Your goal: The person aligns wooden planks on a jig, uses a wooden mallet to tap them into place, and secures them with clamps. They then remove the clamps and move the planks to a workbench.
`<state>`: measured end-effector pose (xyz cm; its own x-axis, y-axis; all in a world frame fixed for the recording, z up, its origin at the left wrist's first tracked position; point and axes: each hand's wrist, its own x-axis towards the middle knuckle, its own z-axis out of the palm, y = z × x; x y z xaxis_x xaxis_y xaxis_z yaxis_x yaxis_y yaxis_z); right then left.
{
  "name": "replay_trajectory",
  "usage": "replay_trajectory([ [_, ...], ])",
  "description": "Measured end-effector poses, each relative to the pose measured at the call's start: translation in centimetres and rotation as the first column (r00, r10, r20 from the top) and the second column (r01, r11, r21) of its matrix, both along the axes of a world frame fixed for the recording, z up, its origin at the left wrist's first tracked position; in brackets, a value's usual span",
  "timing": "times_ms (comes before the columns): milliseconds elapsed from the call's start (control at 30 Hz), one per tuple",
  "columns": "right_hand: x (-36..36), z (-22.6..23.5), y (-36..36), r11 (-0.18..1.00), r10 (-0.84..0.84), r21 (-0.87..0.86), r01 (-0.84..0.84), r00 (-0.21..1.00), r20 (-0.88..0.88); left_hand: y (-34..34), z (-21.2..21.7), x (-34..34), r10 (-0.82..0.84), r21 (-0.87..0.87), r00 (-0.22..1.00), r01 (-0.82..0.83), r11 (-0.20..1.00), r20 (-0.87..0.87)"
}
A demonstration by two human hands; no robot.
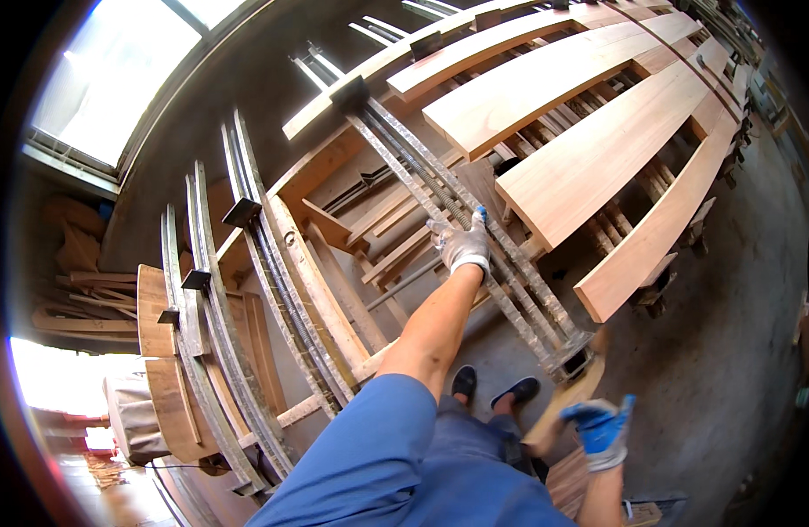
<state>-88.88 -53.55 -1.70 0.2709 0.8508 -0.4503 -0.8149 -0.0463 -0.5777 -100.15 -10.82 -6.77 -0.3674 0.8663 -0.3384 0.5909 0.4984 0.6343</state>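
Wide pale wooden boards [589, 167] lie side by side across a rack, upper right, with slats visible beneath them. Further long metal bar clamps [273, 290] lean upright at left, each with a dark sliding block. Short planks [154, 307] stand behind them. Grey concrete floor [729, 351] at right. Bright skylight [123, 70] upper left. Timber offcuts [79, 290] piled at the far left edge

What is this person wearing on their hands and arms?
Both hands wear knitted work gloves. The left hand shows the grey-white back with blue fingertips; the right hand shows a blue coated palm and a pale cuff. A short blue sleeve covers the left upper arm; the forearms are bare.
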Motion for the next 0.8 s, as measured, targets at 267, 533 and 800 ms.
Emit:
replay_trajectory([
  [267, -3.1, -14.3, 3.1, 0.987, -0.153, -0.133, 0.093, 0.805, -0.573, 0.0, 0.8, -0.5, -0.041, -0.046, 0.999, 0.042, 0.998, 0.028],
  [533, 10.1, -2.9, 6.8, 0.936, -0.352, -0.054, 0.349, 0.933, -0.072, -0.3, 0.5, -0.6, -0.033, 0.026, 0.999, 0.033, 0.999, 0.010],
  [800, -3.2, -3.6, -0.1, 0.941, 0.051, -0.294, -0.168, 0.929, -0.367, -0.5, -0.8, 1.0, 0.049, 0.206, 0.998, -0.041, 0.978, -0.031],
])
